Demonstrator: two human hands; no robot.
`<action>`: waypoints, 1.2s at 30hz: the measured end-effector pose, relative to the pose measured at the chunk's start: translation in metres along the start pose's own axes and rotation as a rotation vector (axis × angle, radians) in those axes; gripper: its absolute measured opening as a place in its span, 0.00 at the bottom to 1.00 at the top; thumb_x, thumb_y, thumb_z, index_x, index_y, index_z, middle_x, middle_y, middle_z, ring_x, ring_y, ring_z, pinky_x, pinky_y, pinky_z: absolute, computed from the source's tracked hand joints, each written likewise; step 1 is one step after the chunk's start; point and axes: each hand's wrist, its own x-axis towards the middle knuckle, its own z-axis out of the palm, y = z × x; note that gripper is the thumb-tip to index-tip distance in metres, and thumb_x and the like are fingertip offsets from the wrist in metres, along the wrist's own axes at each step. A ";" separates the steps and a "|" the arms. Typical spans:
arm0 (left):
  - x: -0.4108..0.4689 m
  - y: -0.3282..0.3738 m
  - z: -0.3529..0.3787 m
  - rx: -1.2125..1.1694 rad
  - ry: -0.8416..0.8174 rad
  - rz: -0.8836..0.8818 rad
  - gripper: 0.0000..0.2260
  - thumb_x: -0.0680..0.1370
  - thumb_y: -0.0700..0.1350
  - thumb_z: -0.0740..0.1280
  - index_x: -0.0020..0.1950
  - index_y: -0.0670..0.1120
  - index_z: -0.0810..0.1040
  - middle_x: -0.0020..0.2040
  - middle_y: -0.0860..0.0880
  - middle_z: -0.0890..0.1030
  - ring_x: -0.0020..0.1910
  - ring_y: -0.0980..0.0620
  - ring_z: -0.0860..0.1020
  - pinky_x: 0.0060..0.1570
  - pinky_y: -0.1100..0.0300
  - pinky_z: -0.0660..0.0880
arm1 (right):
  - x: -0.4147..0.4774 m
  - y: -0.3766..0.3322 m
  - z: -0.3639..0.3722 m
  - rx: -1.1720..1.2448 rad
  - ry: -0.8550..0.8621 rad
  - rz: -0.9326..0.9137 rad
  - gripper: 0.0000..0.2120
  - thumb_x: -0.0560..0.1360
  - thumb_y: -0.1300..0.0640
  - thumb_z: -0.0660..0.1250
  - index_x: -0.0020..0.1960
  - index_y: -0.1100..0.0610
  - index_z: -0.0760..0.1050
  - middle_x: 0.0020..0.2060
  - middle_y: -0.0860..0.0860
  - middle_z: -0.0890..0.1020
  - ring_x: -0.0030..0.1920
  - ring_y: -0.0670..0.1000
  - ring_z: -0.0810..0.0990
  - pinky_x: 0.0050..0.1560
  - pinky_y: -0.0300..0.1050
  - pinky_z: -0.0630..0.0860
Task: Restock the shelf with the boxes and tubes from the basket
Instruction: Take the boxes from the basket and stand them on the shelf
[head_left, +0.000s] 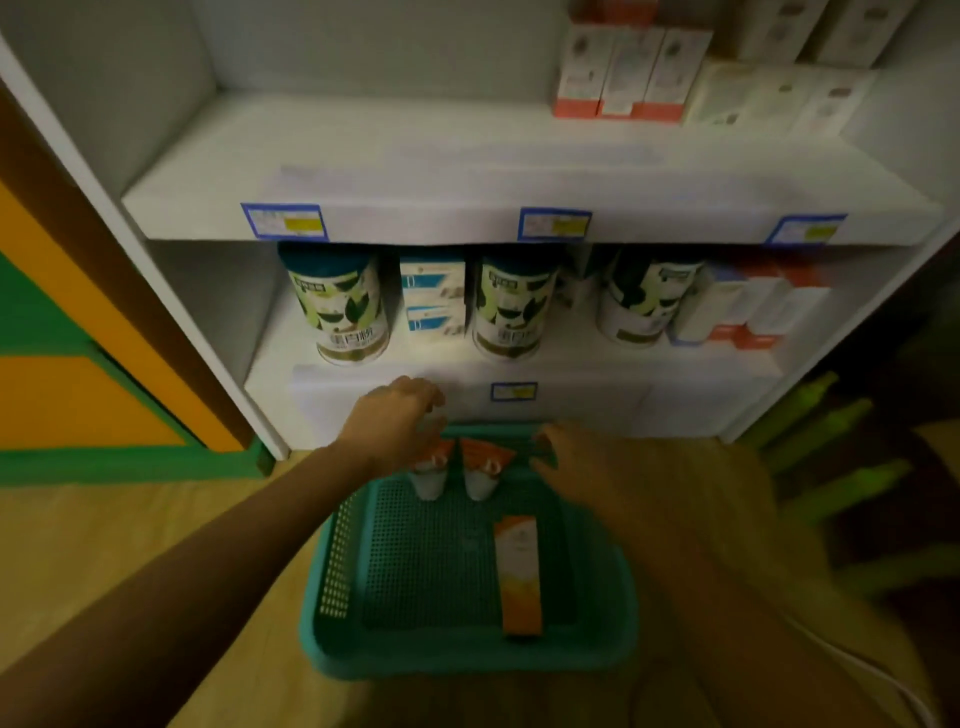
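A teal mesh basket (337, 561) sits on the floor in front of a white shelf unit (395, 176). Two orange-and-white tubes lie side by side at its far end, the left tube (431, 475) and the right tube (480, 467). A long orange-and-white box (519, 577) lies in the basket's near right part. My left hand (395, 423) hovers over the left tube with fingers spread; I cannot tell if it touches. My right hand (563, 457) reaches over the basket's far right corner, fingers apart and blurred.
The upper shelf board carries white-and-red boxes (623, 73) at its right; its left part is bare. The lower shelf holds three green-labelled cans (343, 306), stacked blue-and-white boxes (434, 296) and more boxes at the right. An orange-and-green cabinet (62, 364) stands left.
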 end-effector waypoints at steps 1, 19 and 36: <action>-0.002 -0.001 0.012 -0.012 -0.041 -0.027 0.15 0.77 0.50 0.61 0.61 0.46 0.73 0.59 0.45 0.76 0.57 0.46 0.75 0.54 0.54 0.71 | 0.001 0.003 0.015 0.007 -0.049 0.029 0.19 0.76 0.49 0.63 0.64 0.57 0.70 0.62 0.55 0.74 0.61 0.54 0.74 0.59 0.46 0.71; -0.032 -0.031 0.135 0.019 -0.345 -0.094 0.13 0.78 0.48 0.59 0.60 0.45 0.74 0.61 0.45 0.76 0.61 0.47 0.74 0.56 0.55 0.72 | 0.018 0.002 0.138 0.080 -0.268 0.402 0.25 0.73 0.46 0.64 0.65 0.59 0.67 0.64 0.58 0.72 0.62 0.57 0.73 0.58 0.47 0.72; -0.002 0.024 0.220 -0.292 -0.613 -0.098 0.41 0.67 0.56 0.73 0.73 0.44 0.58 0.72 0.42 0.66 0.69 0.43 0.66 0.68 0.51 0.66 | -0.019 0.060 0.068 0.220 -0.200 0.349 0.22 0.72 0.47 0.69 0.62 0.57 0.72 0.56 0.55 0.78 0.50 0.49 0.76 0.45 0.39 0.71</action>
